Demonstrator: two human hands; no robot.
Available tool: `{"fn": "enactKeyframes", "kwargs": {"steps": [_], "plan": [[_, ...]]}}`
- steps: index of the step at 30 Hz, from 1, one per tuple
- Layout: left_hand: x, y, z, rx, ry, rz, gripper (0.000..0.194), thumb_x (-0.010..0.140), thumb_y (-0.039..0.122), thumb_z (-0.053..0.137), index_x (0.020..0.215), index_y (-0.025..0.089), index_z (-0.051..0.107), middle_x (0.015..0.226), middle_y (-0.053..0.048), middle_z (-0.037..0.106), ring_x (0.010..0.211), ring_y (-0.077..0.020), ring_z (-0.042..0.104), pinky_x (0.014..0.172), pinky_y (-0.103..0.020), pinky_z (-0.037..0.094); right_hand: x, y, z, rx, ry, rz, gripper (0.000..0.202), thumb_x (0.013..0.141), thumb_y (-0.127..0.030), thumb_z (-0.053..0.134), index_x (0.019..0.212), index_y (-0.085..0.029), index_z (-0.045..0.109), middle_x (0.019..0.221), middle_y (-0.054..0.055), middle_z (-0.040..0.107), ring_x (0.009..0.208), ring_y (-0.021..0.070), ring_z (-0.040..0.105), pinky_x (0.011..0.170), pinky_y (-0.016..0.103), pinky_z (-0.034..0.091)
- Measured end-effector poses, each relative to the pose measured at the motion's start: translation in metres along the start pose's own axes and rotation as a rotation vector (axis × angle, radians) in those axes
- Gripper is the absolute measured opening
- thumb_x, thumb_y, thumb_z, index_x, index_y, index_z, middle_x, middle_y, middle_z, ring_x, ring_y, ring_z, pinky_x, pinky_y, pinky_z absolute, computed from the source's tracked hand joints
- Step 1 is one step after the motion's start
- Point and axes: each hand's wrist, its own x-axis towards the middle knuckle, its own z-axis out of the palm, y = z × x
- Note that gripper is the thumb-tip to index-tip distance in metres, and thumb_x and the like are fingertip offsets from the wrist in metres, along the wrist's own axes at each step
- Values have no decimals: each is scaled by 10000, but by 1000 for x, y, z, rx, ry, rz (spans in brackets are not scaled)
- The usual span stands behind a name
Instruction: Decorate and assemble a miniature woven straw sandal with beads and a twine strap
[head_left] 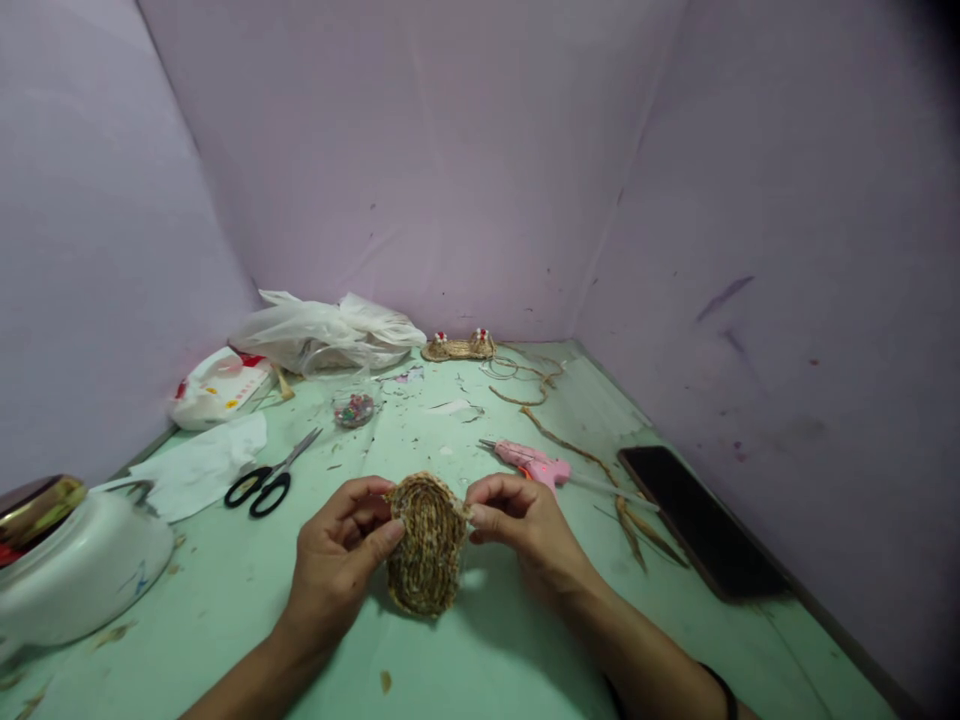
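An oval coil of braided straw is held upright above the green table, its flat face towards me. My left hand grips the coil's upper left edge between thumb and fingers. At the upper right edge, my right hand pinches the rim or a short end of the braid; the fingertips hide which. Just behind my right hand lies a pink glue gun, nozzle to the left, with a clear glue stick out of its back.
Black-handled scissors, a white cloth and a white pot lie to the left. Farther back are a dish of beads, a plastic bag and a finished-looking straw piece. On the right are dry stalks and a phone.
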Motion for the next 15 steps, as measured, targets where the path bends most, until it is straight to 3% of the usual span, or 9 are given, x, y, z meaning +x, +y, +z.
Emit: {"fn": "enactKeyframes", "kwargs": {"steps": [7, 15], "plan": [[-2, 4, 3, 12, 19, 2, 322, 589, 242, 687, 867, 184, 536, 641, 7, 646, 581, -120, 574, 555, -210, 456, 0, 1, -4, 183, -96, 135, 325, 546, -330, 786, 724, -167, 569, 641, -43, 570, 536, 75, 534, 573, 242, 505], [0, 4, -2, -25, -147, -36, 287, 585, 224, 714, 769, 185, 497, 599, 47, 551, 484, -71, 499, 471, -176, 413, -1, -1, -2, 217, -90, 37, 336, 560, -260, 777, 710, -187, 485, 625, -55, 601, 567, 69, 557, 582, 190, 440]]}}
